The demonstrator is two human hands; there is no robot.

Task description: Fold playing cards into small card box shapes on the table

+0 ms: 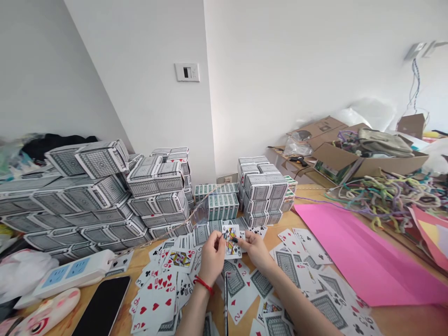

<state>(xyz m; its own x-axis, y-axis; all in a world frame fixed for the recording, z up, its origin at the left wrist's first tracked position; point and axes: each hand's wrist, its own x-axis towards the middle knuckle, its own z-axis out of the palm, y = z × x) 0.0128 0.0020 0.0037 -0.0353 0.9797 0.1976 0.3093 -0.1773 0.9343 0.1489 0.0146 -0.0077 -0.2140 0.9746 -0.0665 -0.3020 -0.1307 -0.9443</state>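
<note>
My left hand (213, 254), with a red string bracelet (203, 283) at its wrist, pinches the left edge of an upright queen playing card (231, 249). My right hand (257, 249) is closed at the card's right edge, its dark-tipped thumb over the front. A jack card (242, 234) shows partly behind the queen; how many cards are held is hidden. Below and around both hands lie loose playing cards, some face up, such as the three of hearts (154, 305), others showing patterned backs (287, 268). A thin striped strip (226, 303) stands between my forearms.
Stacks of bundled cards rise at the left (84, 196) and centre right (264, 189), with green card boxes (223, 205) between. A phone (101, 305) and power strip (73, 273) lie left. Right are pink paper (364, 256), tangled cords (385, 196) and an open carton (378, 165).
</note>
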